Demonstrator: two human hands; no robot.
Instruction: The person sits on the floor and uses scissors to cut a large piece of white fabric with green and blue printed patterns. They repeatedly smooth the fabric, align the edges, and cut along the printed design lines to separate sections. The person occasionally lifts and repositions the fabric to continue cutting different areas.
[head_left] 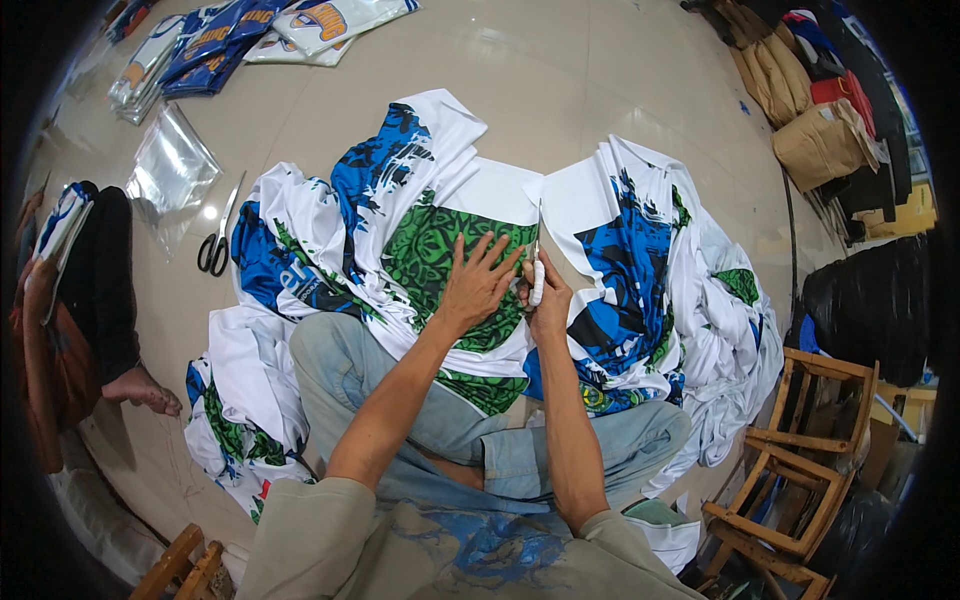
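Observation:
My left hand [477, 278] lies flat with fingers spread on a green patterned fabric panel [425, 240] with white margins. In my right hand [547, 300] are scissors [540, 235], their handle wrapped in white and their blades pointing away from me. The blades lie along a split in the white cloth, between the green panel and a blue and white printed fabric piece [630, 270] on the right. More printed fabric [390, 160] lies bunched to the left of the panel. My fingers partly hide the scissor handles.
Black-handled scissors [214, 250] lie on the floor at left, near clear plastic bags [175, 165]. Packed garments [225, 45] sit at the far left. Another person's leg [105, 290] shows at the left edge. Wooden frames [800, 460] and a black bag [865, 305] stand at right.

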